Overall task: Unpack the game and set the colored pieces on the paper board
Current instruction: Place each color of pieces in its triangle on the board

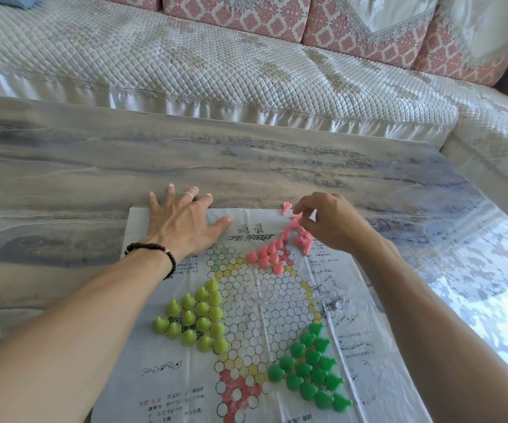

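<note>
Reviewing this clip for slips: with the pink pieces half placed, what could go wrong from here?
1. The right hand works among the loose pink pieces lying toppled beside the standing pink pieces; a brush could knock those over.
2. The paper board is thin and creased; if the left hand pressing its far corner lifts, it may shift and tip the yellow-green pieces or green pieces.

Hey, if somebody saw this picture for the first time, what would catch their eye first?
Probably the three bright clusters of cone pieces on the paper board: yellow-green pieces at its left, dark green pieces at lower right, and pink pieces at the top. Next, the hands: the left hand lies flat on the board's far left corner, and the right hand pinches among the pink pieces.
</note>
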Demonstrator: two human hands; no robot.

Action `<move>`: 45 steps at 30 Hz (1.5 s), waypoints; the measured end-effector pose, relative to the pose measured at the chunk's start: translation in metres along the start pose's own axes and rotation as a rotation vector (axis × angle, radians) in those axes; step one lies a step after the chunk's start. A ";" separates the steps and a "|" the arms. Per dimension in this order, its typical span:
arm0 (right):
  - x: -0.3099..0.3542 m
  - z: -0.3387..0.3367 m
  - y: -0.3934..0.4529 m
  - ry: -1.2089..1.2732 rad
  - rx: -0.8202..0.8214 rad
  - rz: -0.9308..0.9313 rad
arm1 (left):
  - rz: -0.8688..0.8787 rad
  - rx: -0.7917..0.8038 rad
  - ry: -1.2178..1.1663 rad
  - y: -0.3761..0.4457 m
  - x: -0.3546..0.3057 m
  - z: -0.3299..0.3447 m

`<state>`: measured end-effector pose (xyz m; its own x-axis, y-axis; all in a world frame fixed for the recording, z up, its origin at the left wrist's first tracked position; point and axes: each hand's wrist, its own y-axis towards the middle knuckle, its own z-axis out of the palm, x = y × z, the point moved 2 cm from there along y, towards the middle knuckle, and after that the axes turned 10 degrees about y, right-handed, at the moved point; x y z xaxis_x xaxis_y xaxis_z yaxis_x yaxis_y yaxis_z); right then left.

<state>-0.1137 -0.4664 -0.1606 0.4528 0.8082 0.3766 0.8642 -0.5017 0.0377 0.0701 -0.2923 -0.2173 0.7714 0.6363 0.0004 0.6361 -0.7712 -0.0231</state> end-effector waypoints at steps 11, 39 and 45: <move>0.005 0.014 0.001 -0.110 -0.061 0.006 | 0.017 -0.026 0.031 0.000 -0.002 0.000; 0.024 0.023 -0.043 0.244 0.046 0.061 | 0.016 -0.001 0.011 -0.003 0.000 -0.002; 0.020 0.026 -0.041 0.301 -0.001 0.085 | 0.012 -0.003 0.002 -0.003 0.000 -0.002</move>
<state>-0.1341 -0.4211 -0.1789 0.4379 0.6355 0.6360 0.8258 -0.5640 -0.0051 0.0683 -0.2896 -0.2150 0.7789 0.6272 0.0020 0.6271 -0.7787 -0.0202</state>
